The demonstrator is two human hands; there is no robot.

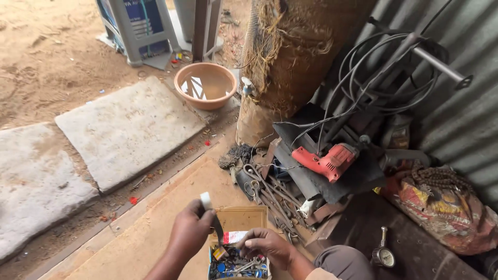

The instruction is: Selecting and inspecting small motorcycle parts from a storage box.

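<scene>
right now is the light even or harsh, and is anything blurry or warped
Head view: soft, even daylight with weak shadows; the basin shows pale reflections; the red drill is sharp; the left hand and right hand look slightly soft; edges bend a little from the wide lens.

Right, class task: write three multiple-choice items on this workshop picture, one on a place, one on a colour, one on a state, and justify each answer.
1. Where does the power drill lie?
A. on the dark pile beside the metal wall
B. in the basin
C. on the stone slabs

2. What colour is the drill's body?
A. blue
B. red
C. green

3. What is the left hand doing?
A. lying flat on the board
B. holding a small white roll in its fingers
C. gripping the scissors

Answers:
1 A, it rests on dark sheets under the coiled cables.
2 B, its casing is plainly red.
3 B, the white roll sits pinched at its fingertips, above the box of small parts that the right hand touches.
</scene>
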